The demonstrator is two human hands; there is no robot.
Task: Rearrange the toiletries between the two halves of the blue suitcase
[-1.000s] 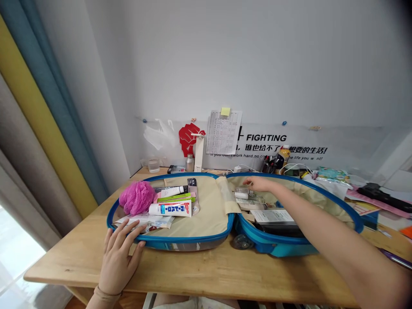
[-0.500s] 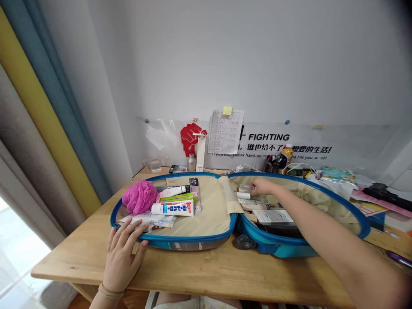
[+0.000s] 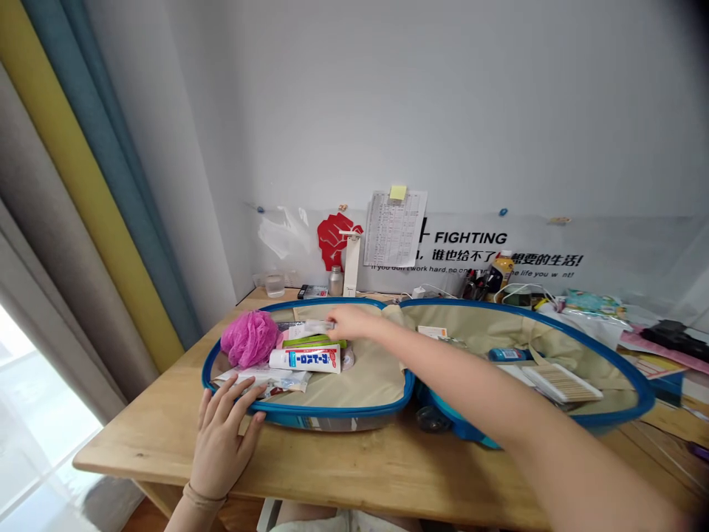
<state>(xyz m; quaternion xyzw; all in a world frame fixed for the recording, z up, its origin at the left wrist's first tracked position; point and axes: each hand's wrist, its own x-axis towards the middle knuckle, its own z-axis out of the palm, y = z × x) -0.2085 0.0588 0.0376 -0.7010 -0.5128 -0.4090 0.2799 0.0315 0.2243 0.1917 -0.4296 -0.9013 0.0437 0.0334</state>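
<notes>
A blue-rimmed suitcase (image 3: 354,408) lies open with its two halves side by side. My right hand (image 3: 354,323) reaches over the left half, its fingers closed on a small clear bottle (image 3: 317,326) above the items there. Below it are a green packet (image 3: 303,343) and a white toothpaste tube (image 3: 306,359). A pink bath puff (image 3: 249,338) sits at the left end, with a clear plastic packet (image 3: 277,380) in front of it. My left hand (image 3: 226,436) rests on the suitcase's near left rim, fingers spread and holding nothing.
In the right half lie a blue bottle (image 3: 508,355) and a pack of cotton swabs (image 3: 565,383); my right forearm hides part of it. Behind the suitcase stand a white lamp (image 3: 351,264), a metal bottle (image 3: 335,281) and a yellow-labelled bottle (image 3: 501,272). Wooden table (image 3: 354,473) runs along the front.
My right hand has moved left from the right half to the left half, carrying the clear bottle. My left hand stays on the rim. The view has shifted slightly.
</notes>
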